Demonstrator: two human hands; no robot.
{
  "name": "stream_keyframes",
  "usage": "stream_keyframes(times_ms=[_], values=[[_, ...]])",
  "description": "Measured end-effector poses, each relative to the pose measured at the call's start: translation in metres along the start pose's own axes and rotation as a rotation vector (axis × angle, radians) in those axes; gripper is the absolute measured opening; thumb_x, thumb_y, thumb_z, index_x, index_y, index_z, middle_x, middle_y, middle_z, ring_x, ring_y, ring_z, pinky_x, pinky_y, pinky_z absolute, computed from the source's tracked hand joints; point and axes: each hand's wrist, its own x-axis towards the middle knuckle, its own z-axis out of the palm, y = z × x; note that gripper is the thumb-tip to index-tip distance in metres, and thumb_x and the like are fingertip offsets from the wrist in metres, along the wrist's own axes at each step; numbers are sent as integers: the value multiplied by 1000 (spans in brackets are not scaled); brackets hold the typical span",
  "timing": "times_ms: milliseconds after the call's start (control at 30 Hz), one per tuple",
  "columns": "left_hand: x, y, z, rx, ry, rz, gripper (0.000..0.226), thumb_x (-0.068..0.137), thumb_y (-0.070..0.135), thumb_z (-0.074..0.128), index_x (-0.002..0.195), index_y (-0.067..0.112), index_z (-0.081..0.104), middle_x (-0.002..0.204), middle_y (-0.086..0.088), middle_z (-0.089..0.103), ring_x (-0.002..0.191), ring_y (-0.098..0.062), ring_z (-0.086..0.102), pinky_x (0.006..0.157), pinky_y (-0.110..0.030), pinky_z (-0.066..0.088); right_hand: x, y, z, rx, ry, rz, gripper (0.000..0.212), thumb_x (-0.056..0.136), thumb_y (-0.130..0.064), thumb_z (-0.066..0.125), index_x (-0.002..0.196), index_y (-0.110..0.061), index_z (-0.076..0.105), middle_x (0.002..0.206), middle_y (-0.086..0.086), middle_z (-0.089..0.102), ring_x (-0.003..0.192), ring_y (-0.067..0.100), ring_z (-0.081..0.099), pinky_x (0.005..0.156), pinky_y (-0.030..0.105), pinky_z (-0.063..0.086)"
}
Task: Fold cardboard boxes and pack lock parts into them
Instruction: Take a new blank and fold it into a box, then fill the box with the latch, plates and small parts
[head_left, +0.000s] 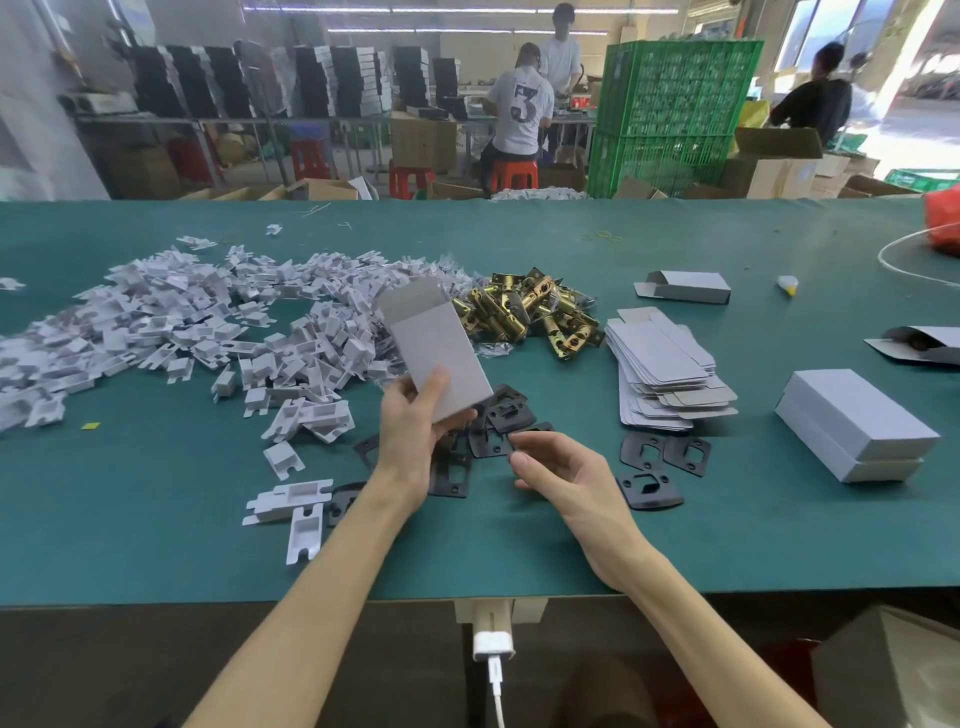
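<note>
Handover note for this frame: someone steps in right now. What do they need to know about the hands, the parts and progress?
Left hand grips an upright grey box with its top flap open; its contents are not visible.
Right hand is empty, fingers relaxed, just above the black plates.
Brass latches are heaped behind the plates, white inserts spread to the left, and flat box blanks stacked to the right.
Done: closed boxes stacked far right look finished.
Left: fill and close the held box, then fold and pack more.

Matt grey cardboard box (441, 353), glossy brass latches (524, 312)
</note>
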Motion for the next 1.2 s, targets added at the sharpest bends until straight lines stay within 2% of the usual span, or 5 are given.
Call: stream_keyframes(times_ms=[267, 467, 633, 800, 1200], values=[[-1, -21, 1, 242, 83, 159, 34, 100, 29, 68, 120, 9, 49, 112, -4, 63, 98, -16, 67, 70, -18, 55, -2, -5, 6, -72, -2, -13, 19, 95, -16, 71, 115, -14, 73, 106, 3, 75, 96, 17, 69, 79, 24, 56], [2, -21, 1, 236, 134, 125, 40, 101, 33, 66, 124, 7, 45, 120, -10, 62, 110, -26, 66, 89, -37, 57, 20, -21, 8, -131, 45, -19, 18, 98, -15, 66, 116, -13, 67, 102, 9, 73, 83, 17, 70, 70, 26, 57], [0, -24, 1, 264, 114, 141, 35, 103, 32, 63, 123, 12, 42, 123, -5, 62, 107, -13, 65, 82, -21, 53, 100, -36, 5, -473, 113, -95, 42, 100, -24, 63, 138, -7, 54, 123, 3, 64, 110, 18, 63, 98, 34, 53], [0, -21, 4, 275, 91, 144, 35, 104, 29, 62, 123, 9, 42, 122, -9, 61, 104, -18, 67, 82, -36, 61, 179, -37, 5, -855, 22, -86, 53, 102, -23, 57, 147, 1, 41, 144, 18, 52, 135, 34, 46, 113, 40, 37], [4, -22, 4, 300, 68, 144, 30, 104, 28, 62, 119, 12, 43, 113, -7, 60, 88, -12, 68, 62, -31, 60, 230, -16, 10, -1163, 13, -37, 65, 99, -26, 57, 153, -2, 30, 149, 22, 35, 139, 41, 29, 116, 49, 28]])
